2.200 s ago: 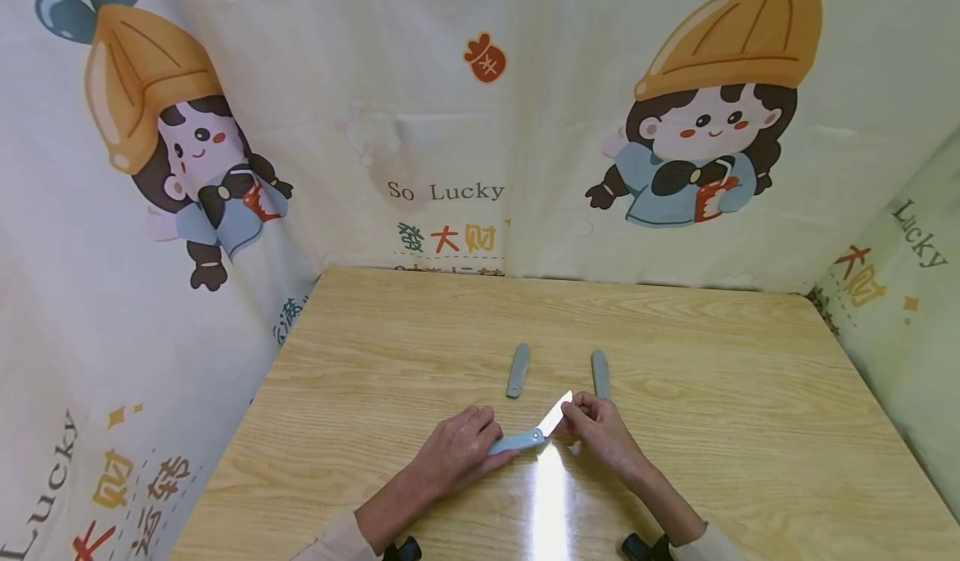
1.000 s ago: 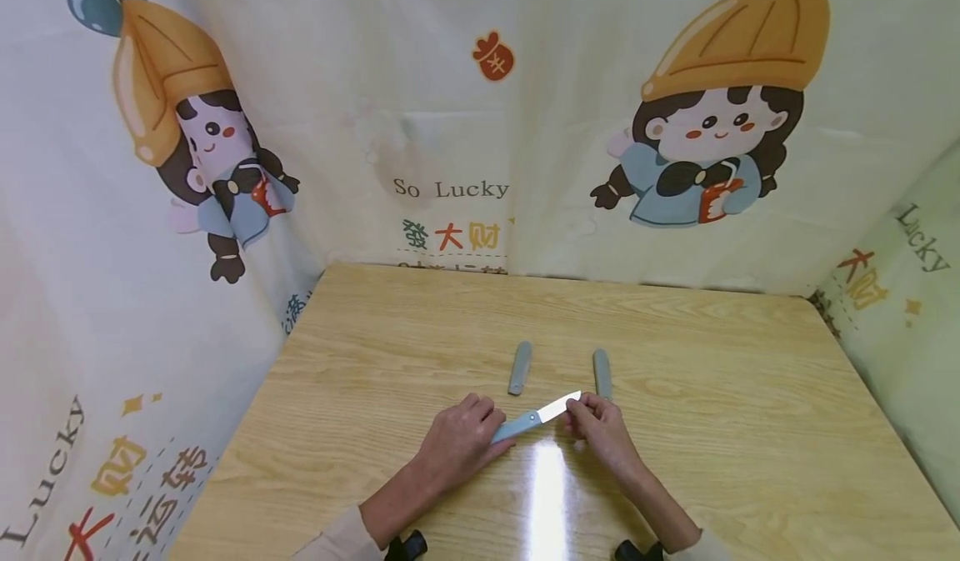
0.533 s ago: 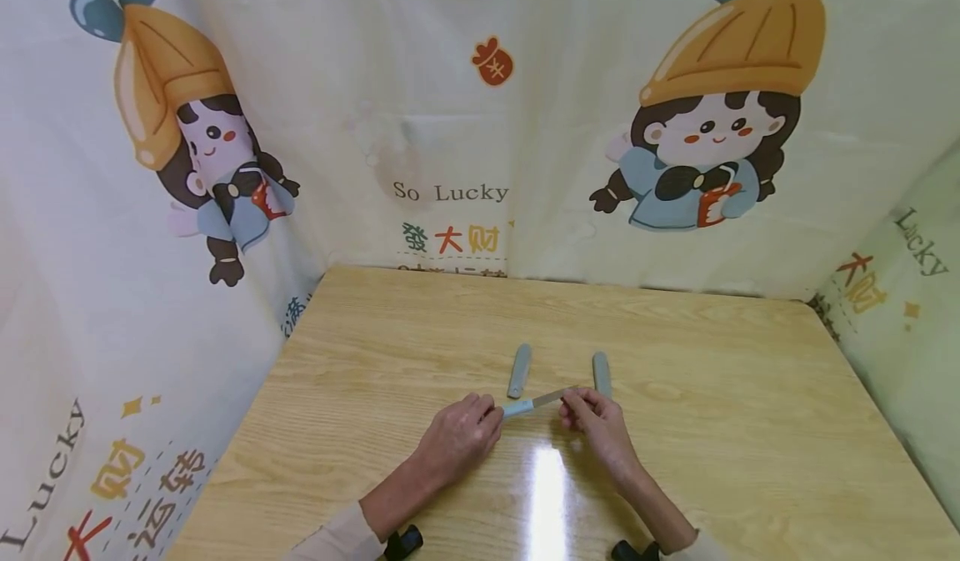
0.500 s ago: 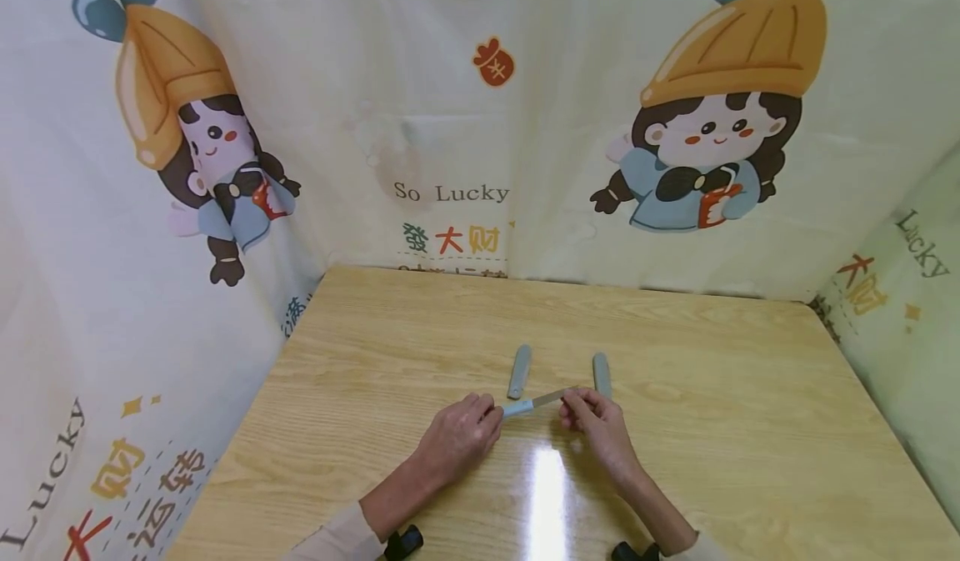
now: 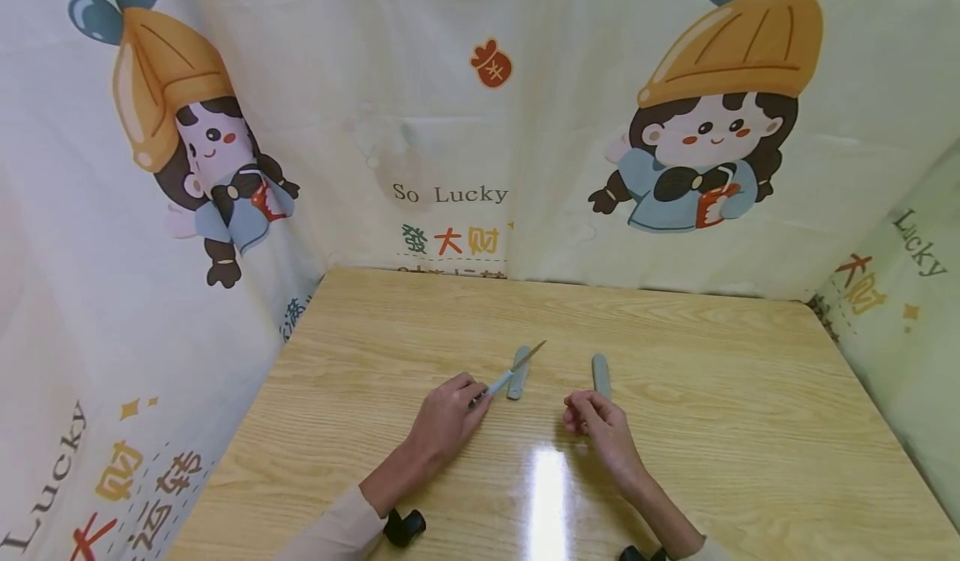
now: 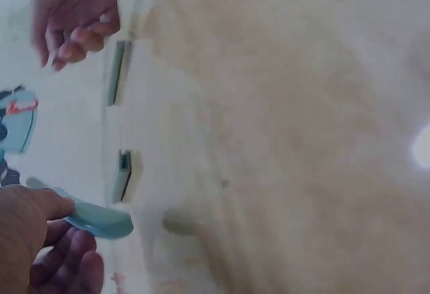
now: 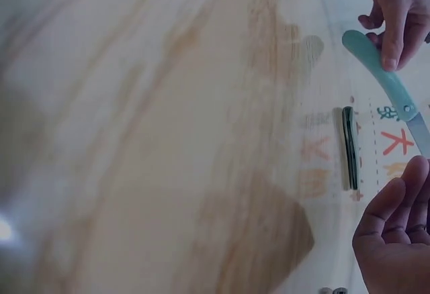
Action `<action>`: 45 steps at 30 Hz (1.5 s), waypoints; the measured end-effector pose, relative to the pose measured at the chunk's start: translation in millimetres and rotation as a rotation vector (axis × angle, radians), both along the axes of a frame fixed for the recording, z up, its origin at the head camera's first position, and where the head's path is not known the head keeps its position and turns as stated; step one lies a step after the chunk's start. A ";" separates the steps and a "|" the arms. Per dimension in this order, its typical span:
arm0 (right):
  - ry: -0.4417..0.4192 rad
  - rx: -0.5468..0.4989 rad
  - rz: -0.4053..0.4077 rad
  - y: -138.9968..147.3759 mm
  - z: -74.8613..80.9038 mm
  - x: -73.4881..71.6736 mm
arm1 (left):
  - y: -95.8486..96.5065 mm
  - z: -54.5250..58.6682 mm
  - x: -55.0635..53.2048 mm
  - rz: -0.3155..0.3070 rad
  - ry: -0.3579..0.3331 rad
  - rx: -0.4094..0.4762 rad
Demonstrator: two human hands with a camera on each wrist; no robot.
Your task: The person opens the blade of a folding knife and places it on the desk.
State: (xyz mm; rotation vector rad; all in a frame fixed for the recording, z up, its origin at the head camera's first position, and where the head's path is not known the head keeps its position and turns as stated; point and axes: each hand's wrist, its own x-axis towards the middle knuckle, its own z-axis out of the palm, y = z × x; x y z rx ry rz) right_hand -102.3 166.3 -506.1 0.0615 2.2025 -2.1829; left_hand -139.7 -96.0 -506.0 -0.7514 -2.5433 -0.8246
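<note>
Pale-blue folding knife (image 5: pixel 501 382), blade out: held in the left hand (image 5: pixel 442 417), raised above the table (image 5: pixel 405 328), near one grey handle (image 5: pixel 515 392). Right hand (image 5: pixel 602 426): fingers loosely curled, nothing held. Likely hazard: a nick, should its fingertips stray onto the bare edge.

1. folding knife (image 5: pixel 501 383): handle partly covered by the left hand (image 5: pixel 446 418); blade (image 7: pixel 419 134) runs off the right edge, right wrist view.
2. gray slim piece (image 5: pixel 602 374): near end hidden behind the right hand (image 5: pixel 602 429), head view.
3. second gray piece (image 5: pixel 515 389): partly covered by the knife, head view.
4. right hand: blurred, cut off at top, left wrist view.
5. lowest print row (image 5: pixel 450 273): cut off by the bench (image 5: pixel 360 353).
</note>
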 end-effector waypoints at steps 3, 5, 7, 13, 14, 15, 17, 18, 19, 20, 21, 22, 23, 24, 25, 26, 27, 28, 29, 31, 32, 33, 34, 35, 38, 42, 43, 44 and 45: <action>-0.005 -0.014 0.005 0.0 -1.0 0.5 | -2.1 1.6 -7.1 0.030 -0.137 0.095; 0.004 -0.016 0.000 -0.5 -1.8 0.6 | -4.1 2.7 -13.0 0.056 -0.240 0.170; 0.020 -0.014 -0.006 -0.8 -2.1 1.0 | -6.3 3.3 -19.0 0.090 -0.337 0.244; 0.056 0.010 -0.023 -0.3 -3.2 1.5 | -10.8 3.0 -31.9 0.199 -0.463 0.314; 0.058 0.011 -0.024 -0.3 -3.4 1.6 | -11.2 2.9 -33.8 0.211 -0.466 0.305; 0.062 0.013 -0.025 -0.4 -3.3 1.9 | -11.6 2.9 -35.8 0.220 -0.467 0.293; 0.077 0.013 -0.026 -0.9 -3.6 2.3 | -12.4 3.0 -39.5 0.232 -0.473 0.264; 0.082 0.013 -0.027 -1.2 -3.7 2.5 | -12.9 2.9 -41.2 0.234 -0.478 0.250; 0.089 0.013 -0.028 -1.5 -3.7 3.0 | -13.4 2.6 -43.0 0.236 -0.483 0.233; 0.091 0.013 -0.028 -1.8 -3.7 3.3 | -13.8 2.6 -44.1 0.237 -0.485 0.218; 0.094 0.012 -0.025 -2.0 -3.7 3.4 | -14.2 2.2 -45.0 0.238 -0.486 0.205; 0.095 0.011 -0.023 -2.1 -4.1 3.4 | -14.5 1.9 -45.6 0.240 -0.486 0.196; 0.092 0.011 -0.023 -2.2 -3.9 3.6 | -14.8 1.4 -46.2 0.243 -0.484 0.188; 0.090 0.011 -0.021 -2.1 -4.1 3.5 | -14.9 0.7 -46.8 0.246 -0.484 0.185; 0.087 0.012 -0.019 -2.1 -4.1 3.5 | -15.1 0.2 -47.2 0.251 -0.483 0.181; 0.081 0.011 -0.017 -1.9 -4.0 3.5 | -15.2 -0.3 -47.4 0.256 -0.485 0.180; 0.070 0.007 -0.017 -1.9 -3.7 3.5 | -15.3 -0.9 -47.8 0.262 -0.488 0.179; 0.059 0.003 -0.018 -1.9 -3.5 3.5 | -15.3 -1.4 -48.1 0.268 -0.488 0.177; 0.047 -0.003 -0.017 -2.0 -3.0 3.5 | -15.2 -1.9 -48.6 0.274 -0.488 0.176; 0.020 -0.020 -0.016 -2.2 -2.5 3.5 | -15.1 -2.5 -49.3 0.282 -0.489 0.172; 0.008 -0.027 -0.013 -2.4 -2.4 3.4 | -15.1 -2.8 -49.7 0.282 -0.488 0.170; 0.001 -0.032 -0.010 -2.7 -2.3 3.4 | -15.1 -2.7 -50.0 0.284 -0.486 0.166; -0.003 -0.037 -0.004 -3.0 -2.4 3.4 | -15.2 -2.6 -50.1 0.285 -0.487 0.166; -0.007 -0.039 0.002 -3.2 -2.6 3.4 | -15.4 -2.5 -50.1 0.285 -0.486 0.166; -0.007 -0.040 0.016 -3.4 -3.2 3.9 | -16.1 -1.8 -49.2 0.275 -0.480 0.177; -0.004 -0.035 0.026 -2.7 -2.8 5.9 | -14.8 -0.3 -47.3 0.264 -0.387 0.114; -0.004 -0.034 0.029 -2.4 -2.7 6.5 | -13.8 0.6 -46.9 0.256 -0.344 0.072; -0.004 -0.032 0.031 -2.0 -2.6 6.9 | -12.2 1.8 -46.5 0.249 -0.295 0.030; 0.000 -0.029 0.037 -1.7 -2.6 7.1 | -10.4 3.0 -46.4 0.231 -0.240 -0.021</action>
